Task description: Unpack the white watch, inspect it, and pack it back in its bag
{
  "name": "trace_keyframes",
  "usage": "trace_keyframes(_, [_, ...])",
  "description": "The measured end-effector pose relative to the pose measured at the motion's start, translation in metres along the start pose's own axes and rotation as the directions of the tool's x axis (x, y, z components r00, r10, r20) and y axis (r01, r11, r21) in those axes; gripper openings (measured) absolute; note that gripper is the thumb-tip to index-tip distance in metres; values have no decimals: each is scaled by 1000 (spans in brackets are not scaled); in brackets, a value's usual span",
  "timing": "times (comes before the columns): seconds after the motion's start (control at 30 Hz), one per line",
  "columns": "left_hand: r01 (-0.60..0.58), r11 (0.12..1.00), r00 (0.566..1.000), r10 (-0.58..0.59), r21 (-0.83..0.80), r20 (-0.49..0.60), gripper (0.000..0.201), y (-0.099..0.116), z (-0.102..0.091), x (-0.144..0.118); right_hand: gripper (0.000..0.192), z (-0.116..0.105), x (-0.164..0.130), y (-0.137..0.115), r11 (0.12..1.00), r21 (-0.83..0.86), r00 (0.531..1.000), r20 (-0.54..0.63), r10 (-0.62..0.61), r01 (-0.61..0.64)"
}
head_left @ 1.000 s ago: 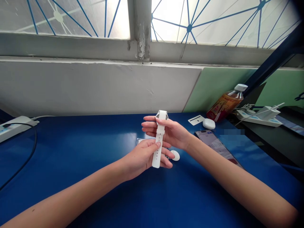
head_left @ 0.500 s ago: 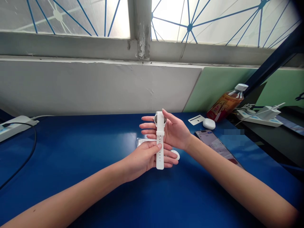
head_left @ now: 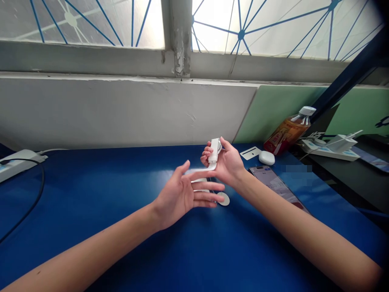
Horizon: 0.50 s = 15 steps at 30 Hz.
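My right hand grips a white watch by its case, above the middle of the blue table. The white strap bends down and to the left from the case, over my left hand. My left hand is open, palm up and fingers spread, just below and left of the watch; the strap's loose end lies close to its fingers. A small white round puck lies on the table under the hands.
A phone with a lit screen lies right of my hands. Behind it are a white card, a white earbud case and a tilted bottle. Power strips sit at far left and far right.
My left hand let go of the strap and opened. My right hand closed around the watch case and turned it, so the strap now bends leftward instead of hanging straight.
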<state>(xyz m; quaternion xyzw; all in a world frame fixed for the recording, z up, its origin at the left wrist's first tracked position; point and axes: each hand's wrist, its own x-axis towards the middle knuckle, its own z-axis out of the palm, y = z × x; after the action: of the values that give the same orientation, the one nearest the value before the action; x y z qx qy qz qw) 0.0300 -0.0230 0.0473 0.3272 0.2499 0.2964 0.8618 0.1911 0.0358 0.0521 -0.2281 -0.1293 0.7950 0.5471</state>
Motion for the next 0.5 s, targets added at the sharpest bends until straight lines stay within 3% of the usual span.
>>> trace_keyframes(0.13, [-34, 999, 991, 34, 0, -132, 65, 4, 0, 0, 31, -2, 3, -3, 1000, -9, 1000, 12, -15, 15])
trace_keyframes(0.23, [-45, 999, 991, 47, 17, -124, 52, 0, -1, 1, 32, -1, 1, 0, 993, -120, 997, 78, -5, 15])
trace_keyframes(0.37, [-145, 980, 983, 159, 135, -96, 30, -5, -3, 3, 29, 0, -4, 5, 956, -292, 991, 133, 0, 39])
trace_keyframes(0.5, [-173, 956, 970, 207, 236, -128, 26, -5, -6, 5, 33, 0, -7, 8, 869, -486, 980, 198, 5, 94])
